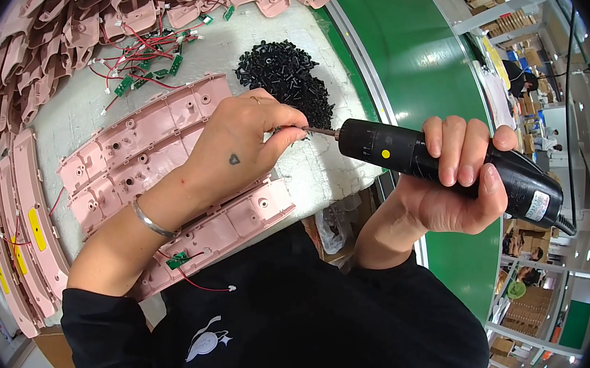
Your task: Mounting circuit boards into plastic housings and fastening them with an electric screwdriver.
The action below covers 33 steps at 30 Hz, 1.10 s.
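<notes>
My left hand (240, 136) is closed in a pinch, thumb against forefinger, on what looks like a small black screw, mostly hidden by the fingertips. The bit of a black electric screwdriver (385, 147) meets those fingertips. My right hand (456, 181) wraps round the screwdriver's body, which lies slanted with its bit pointing left. Just beyond my left fingers is a heap of black screws (280, 74). Under my left forearm lie pink plastic housings (152, 123). The nearest pink housing (241, 218) holds a small green circuit board (176, 260) with a red wire hanging over its edge.
Stacked pink parts (30, 61) fill the far left. Several green boards with red wires (152, 59) lie tangled behind the housings. Long pink pieces with yellow labels (35, 229) stand at the left. A green conveyor belt (435, 76) runs along the right, with shelving (537, 302) beyond.
</notes>
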Available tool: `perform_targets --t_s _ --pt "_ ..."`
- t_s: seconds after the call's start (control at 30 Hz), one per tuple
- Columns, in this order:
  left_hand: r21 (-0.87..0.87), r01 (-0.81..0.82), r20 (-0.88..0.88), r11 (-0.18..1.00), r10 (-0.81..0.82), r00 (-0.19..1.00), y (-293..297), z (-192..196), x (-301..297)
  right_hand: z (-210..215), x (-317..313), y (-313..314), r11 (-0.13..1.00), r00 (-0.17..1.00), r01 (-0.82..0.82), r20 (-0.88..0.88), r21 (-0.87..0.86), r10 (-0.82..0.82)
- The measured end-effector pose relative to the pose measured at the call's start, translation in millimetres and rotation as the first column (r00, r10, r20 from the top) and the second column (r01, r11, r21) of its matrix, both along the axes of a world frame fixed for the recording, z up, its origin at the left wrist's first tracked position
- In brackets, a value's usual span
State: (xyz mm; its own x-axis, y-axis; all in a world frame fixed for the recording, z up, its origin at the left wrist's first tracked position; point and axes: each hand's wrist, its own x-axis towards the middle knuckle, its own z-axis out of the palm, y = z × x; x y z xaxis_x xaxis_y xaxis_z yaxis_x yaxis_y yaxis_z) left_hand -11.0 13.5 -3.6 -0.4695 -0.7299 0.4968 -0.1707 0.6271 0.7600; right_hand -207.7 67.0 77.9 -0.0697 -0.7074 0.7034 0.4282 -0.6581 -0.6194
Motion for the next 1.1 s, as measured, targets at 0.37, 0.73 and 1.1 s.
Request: perform_targets --t_s 0.37,0.73,1.1 --pt "-0.257 -0.038 0.189 0.966 0.089 0.978 18 15 16 14 18 15 0.992 0.980 -0.106 -0.173 -0.062 0.094" --pt "0.016 -0.351 0.205 0.936 0.340 0.918 73 23 120 8 79 23 0.956 0.958 -0.286 -0.039 -0.072 0.283" --pt "-0.213 -0.600 0.211 0.771 0.636 0.742 142 -13 167 -26 164 24 0.833 0.797 -0.553 -0.303 -0.018 0.522"
